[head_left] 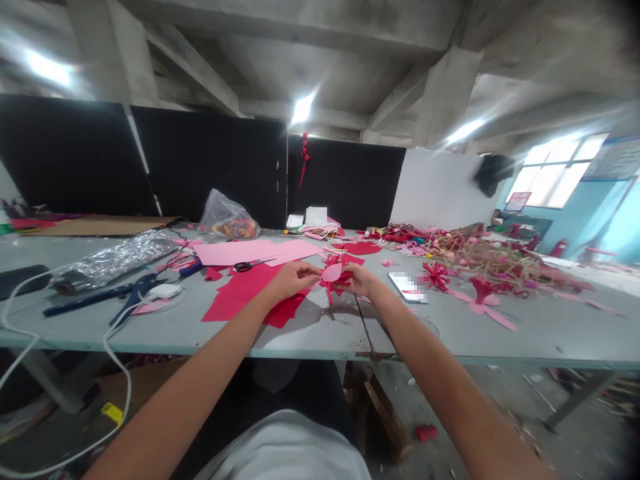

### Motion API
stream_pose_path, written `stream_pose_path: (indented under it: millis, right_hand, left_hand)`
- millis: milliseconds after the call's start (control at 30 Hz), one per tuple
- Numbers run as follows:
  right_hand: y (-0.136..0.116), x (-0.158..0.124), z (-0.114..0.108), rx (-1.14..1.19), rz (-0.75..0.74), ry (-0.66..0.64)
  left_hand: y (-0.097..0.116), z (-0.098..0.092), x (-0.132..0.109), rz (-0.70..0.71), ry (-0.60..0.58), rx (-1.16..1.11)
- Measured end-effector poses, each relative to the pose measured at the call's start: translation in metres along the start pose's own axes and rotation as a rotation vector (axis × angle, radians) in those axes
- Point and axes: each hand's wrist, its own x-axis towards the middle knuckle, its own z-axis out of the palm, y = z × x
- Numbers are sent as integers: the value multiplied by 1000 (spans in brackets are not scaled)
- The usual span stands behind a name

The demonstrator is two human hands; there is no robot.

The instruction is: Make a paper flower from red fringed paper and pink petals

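Over the middle of the table, a red flower [329, 289] with curly looped parts, seemingly of paper or felt, is held up between both hands. A pale pink petal [332, 272] lies against its front. My left hand [294, 279] has thumb and fingers pinched together at the petal's left edge. From the right side, my right hand [358, 279] is closed around the flower, its fingertips partly hidden behind the red loops. Red sheets [240, 293] lie under my left hand, with pink sheets [235, 253] behind them and scissors [245, 266] on top.
On the left are a glue gun [133, 297], a white cable [165, 291] and a silvery plastic-wrapped bundle [120, 257]. A phone [407, 287] lies right of my hands. Further right are a finished-looking flower [483, 297] and a heap of stems [480, 253]. Black panels [215, 153] stand behind.
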Motion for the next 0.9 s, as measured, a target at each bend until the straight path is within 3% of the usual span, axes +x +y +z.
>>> stream_pose_path:
  millis: [367,567,900]
  right_hand:
    - [1,-3,8,50,-7,23]
    - [5,2,5,43,-6,132]
    - [3,-1,11,47,-28,83]
  left_hand:
    - [-12,-1,4,56,43,85]
    - [-12,-2,4,51,43,95]
    - [-11,-1,3,27,70,128]
